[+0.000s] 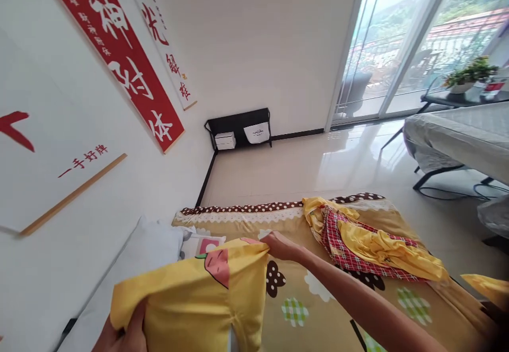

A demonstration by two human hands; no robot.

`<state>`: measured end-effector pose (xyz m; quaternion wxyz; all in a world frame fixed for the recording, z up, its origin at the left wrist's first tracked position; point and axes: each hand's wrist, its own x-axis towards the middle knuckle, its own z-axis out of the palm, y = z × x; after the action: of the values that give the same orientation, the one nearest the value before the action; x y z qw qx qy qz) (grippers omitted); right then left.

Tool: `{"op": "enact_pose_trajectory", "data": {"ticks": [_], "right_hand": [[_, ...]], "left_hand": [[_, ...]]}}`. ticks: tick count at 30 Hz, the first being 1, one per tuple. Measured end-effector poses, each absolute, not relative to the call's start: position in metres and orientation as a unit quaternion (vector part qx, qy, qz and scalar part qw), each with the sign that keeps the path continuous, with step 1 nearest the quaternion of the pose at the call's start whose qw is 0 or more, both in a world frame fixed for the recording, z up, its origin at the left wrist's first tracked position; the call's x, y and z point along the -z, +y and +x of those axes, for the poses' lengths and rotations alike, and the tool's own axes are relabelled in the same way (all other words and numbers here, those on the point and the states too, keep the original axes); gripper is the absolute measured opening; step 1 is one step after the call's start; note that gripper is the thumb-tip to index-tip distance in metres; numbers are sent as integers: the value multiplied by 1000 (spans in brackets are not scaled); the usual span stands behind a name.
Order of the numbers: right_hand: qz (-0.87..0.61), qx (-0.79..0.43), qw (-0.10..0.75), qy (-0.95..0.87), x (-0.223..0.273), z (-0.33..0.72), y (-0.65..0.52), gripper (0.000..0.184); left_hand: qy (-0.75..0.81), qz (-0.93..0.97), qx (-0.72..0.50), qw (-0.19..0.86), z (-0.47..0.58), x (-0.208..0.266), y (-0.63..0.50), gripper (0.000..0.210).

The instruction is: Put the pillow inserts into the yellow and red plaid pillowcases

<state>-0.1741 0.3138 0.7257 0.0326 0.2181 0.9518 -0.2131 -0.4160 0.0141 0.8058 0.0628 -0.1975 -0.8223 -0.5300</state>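
Observation:
A yellow cloth, which looks like a pillowcase (186, 299), is stretched between my two hands above the bed and carries a pink fruit print with a green leaf. At the lower left, the fingers of my left hand (125, 333) are closed around its near edge. My right hand (280, 246) pinches the far right corner, arm reaching across the bed. A small white-blue patch shows under the cloth's lower edge; what it belongs to is hidden. Beneath lies a tan bedspread (334, 315) with dotted and checked flower patches.
Crumpled yellow and red plaid fabric (374, 246) lies on the bed's right side. A white pillow (155, 251) and a patterned cushion (202, 243) rest by the wall. Beyond are a low black rack (238, 124), a plastic-covered table (465, 134) and sliding glass doors (397, 44).

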Motion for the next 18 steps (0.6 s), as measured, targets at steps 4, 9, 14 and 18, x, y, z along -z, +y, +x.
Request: {"op": "enact_pose_trajectory", "data": {"ticks": [4, 9, 14, 18], "right_hand": [[181, 213, 33, 960, -756, -147, 301, 19], [192, 191, -58, 961, -799, -129, 296, 27], [227, 138, 1, 964, -817, -116, 306, 23], [261, 148, -22, 954, -814, -94, 309, 20]], "left_hand": [[-760, -69, 645, 41, -435, -816, 20, 39], [-773, -20, 630, 71, -443, -808, 17, 35], [-800, -126, 582, -76, -442, -776, 36, 49], [-757, -164, 628, -76, -449, -771, 47, 58]]}}
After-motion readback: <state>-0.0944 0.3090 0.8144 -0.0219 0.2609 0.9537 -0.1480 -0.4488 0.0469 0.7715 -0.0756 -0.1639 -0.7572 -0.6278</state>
